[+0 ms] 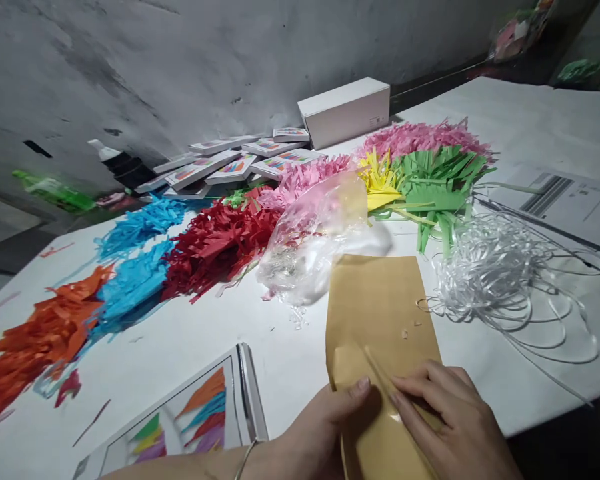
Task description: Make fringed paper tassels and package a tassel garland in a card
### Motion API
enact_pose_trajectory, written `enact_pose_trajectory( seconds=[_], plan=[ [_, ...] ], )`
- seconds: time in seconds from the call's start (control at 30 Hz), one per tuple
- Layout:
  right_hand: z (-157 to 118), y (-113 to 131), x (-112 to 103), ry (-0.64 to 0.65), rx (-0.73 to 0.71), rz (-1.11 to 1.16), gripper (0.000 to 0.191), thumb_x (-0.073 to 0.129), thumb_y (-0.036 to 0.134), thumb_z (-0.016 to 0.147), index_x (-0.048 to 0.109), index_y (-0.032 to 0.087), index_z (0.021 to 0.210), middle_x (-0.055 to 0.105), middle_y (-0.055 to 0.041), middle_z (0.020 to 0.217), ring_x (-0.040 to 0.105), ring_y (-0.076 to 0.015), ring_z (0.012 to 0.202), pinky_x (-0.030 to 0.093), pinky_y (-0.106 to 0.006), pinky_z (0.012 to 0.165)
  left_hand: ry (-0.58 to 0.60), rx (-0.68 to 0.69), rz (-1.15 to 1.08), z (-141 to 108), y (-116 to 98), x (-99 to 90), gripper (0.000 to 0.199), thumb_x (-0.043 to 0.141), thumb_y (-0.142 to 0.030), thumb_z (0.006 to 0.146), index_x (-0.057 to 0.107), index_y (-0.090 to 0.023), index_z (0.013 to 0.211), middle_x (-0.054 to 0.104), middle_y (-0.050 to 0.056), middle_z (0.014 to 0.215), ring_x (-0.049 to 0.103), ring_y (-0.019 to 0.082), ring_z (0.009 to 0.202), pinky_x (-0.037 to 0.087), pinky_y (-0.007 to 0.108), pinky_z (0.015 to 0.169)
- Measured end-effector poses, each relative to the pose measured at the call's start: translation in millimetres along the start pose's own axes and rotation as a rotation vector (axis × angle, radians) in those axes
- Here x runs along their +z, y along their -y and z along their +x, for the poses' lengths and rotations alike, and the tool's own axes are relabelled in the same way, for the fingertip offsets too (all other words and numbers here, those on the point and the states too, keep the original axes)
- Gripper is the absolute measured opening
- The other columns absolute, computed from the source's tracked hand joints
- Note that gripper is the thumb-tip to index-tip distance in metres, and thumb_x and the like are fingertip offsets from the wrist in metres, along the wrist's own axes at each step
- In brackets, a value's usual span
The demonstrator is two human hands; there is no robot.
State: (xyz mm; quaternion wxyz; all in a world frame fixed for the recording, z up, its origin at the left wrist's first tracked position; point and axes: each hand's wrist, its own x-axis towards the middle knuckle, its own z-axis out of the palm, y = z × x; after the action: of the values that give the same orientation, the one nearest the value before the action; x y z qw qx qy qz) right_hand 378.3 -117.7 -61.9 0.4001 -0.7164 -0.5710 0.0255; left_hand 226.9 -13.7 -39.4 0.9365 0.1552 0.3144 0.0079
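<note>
A brown kraft-paper piece (380, 293), sheet or envelope, lies at an angle near the front of the table. My left hand (325, 417) grips its left side, thumb on top and fingers underneath. Over on the right, my right hand (445, 413) pinches at a raised narrow fold or strip (377, 365) on the paper's surface; whether this is paper or tape I cannot tell. Beyond the paper lies a crumpled clear plastic bag (300, 247). A loose tangle of white ribbon (490, 273) rests right of the paper.
Fringed tissue bundles span the table: orange (45, 333), blue (135, 273), red (220, 240), pink (425, 140), yellow (380, 180) and green (435, 173). A picture-printed pack (180, 420) lies front left. Several flat boxes (230, 163) and a white box (347, 110) stand by the wall.
</note>
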Motion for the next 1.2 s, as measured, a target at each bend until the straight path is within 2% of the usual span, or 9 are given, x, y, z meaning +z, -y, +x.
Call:
enact_pose_trajectory(
  seconds=[0.07,0.17,0.3,0.5,0.7,0.87,0.97,1.2],
  plan=[
    [-1,1,0,-0.020,0.003,0.004,0.022,0.054,0.036,0.099,0.069,0.026,0.087,0.067,0.0000,0.074,0.064,-0.0152,0.067,0.053,-0.026,0.060,-0.048,0.029,0.010,3,3,-3.9,0.053,0.074,-0.038,0.081,0.067,-0.012,0.127,0.075,0.020,0.112,0.068,0.038,0.112,0.044,0.052,0.105],
    [-3,-1,-2,-0.026,0.010,0.028,0.022,0.052,0.035,0.100,0.070,0.027,0.088,0.068,0.0000,0.076,0.065,-0.0152,0.068,0.054,-0.025,0.061,-0.054,0.017,0.010,5,7,-7.9,0.057,0.075,-0.038,0.081,0.065,-0.012,0.131,0.075,0.021,0.112,0.070,0.040,0.107,0.045,0.056,0.104],
    [-4,-4,-4,0.070,0.052,0.079,0.015,0.055,0.030,0.098,0.070,0.028,0.093,0.069,0.0004,0.081,0.066,-0.0148,0.074,0.056,-0.023,0.066,-0.037,0.027,0.016,2,7,-4.3,0.058,0.076,-0.038,0.082,0.065,-0.013,0.132,0.075,0.021,0.112,0.070,0.039,0.108,0.044,0.055,0.104],
    [-3,-3,0,0.079,0.086,0.071,0.017,0.059,0.025,0.094,0.062,0.026,0.076,0.063,0.0013,0.072,0.062,-0.0160,0.070,0.051,-0.025,0.062,-0.031,0.029,-0.001,-4,3,6.2,0.055,0.075,-0.036,0.083,0.065,-0.011,0.131,0.074,0.020,0.114,0.067,0.038,0.114,0.042,0.051,0.108],
    [-3,0,1,0.002,-0.049,0.007,0.016,0.057,0.017,0.094,0.060,0.022,0.080,0.059,0.0007,0.072,0.059,-0.0149,0.069,0.044,-0.030,0.071,-0.050,0.024,-0.019,-2,4,3.6,0.057,0.074,-0.038,0.084,0.063,-0.011,0.132,0.073,0.020,0.116,0.066,0.038,0.115,0.041,0.051,0.108],
    [-4,4,2,-0.020,-0.053,0.014,0.021,0.057,0.013,0.095,0.057,0.020,0.075,0.057,0.0002,0.070,0.056,-0.0143,0.069,0.041,-0.032,0.074,-0.051,0.045,-0.013,1,7,-0.1,0.058,0.076,-0.041,0.082,0.066,-0.008,0.129,0.073,0.022,0.115,0.067,0.040,0.113,0.041,0.054,0.108],
    [-6,4,4,-0.051,-0.054,0.026,0.020,0.057,0.011,0.095,0.061,0.020,0.077,0.059,0.0001,0.070,0.057,-0.0145,0.069,0.041,-0.033,0.077,-0.076,0.061,-0.014,1,7,0.6,0.054,0.074,-0.038,0.085,0.066,-0.007,0.129,0.074,0.022,0.114,0.066,0.038,0.116,0.040,0.053,0.110],
    [-13,0,5,-0.066,-0.172,-0.017,0.012,0.061,0.010,0.092,0.065,0.021,0.090,0.066,-0.0005,0.076,0.063,-0.0150,0.072,0.043,-0.036,0.080,-0.033,0.101,-0.022,-1,6,4.4,0.049,0.072,-0.034,0.086,0.067,-0.005,0.126,0.074,0.023,0.113,0.066,0.038,0.116,0.041,0.053,0.110]
  ],
)
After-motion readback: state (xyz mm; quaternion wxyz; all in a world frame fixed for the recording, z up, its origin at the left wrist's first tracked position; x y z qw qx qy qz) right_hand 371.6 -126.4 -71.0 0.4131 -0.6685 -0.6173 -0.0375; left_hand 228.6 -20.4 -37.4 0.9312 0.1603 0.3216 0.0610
